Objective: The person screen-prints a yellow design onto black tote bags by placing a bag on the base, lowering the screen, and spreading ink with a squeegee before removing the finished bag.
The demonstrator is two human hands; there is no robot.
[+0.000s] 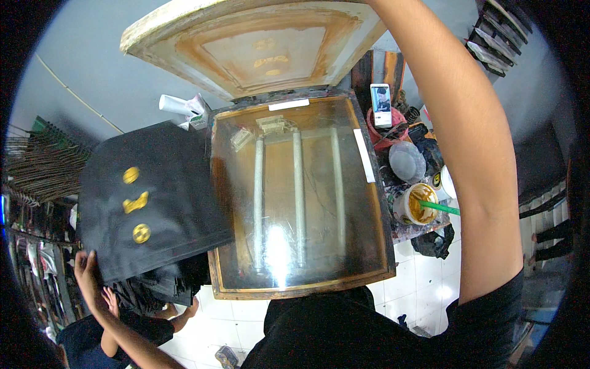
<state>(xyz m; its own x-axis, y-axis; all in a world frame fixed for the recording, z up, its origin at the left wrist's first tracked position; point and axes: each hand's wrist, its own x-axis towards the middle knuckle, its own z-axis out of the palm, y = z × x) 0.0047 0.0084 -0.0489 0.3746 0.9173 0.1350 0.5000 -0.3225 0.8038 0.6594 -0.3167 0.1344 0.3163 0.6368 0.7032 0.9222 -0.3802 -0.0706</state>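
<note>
My left hand (87, 272) is closed on the lower left corner of a flat black sheet (172, 197) that looks like cloth or a bag panel. Three yellow motifs are printed down it, and its right side overlaps the glass-topped wooden box (375, 246). Several pale tubes (298, 197) lie under the glass. My right arm stretches up to the tilted screen-printing frame (184, 24), and that hand is beyond the picture's top edge. The frame stands raised at the far edge of the box. Its mesh (301, 46) is stained brown and carries a similar motif.
At the right stand a tub of yellow ink (413, 215) with a green stick (439, 207), a translucent bowl (407, 162) and a phone (381, 104). Racks (46, 160) line the left wall. Another person's hand (111, 302) is beside my left forearm, near stacked black pieces (166, 286).
</note>
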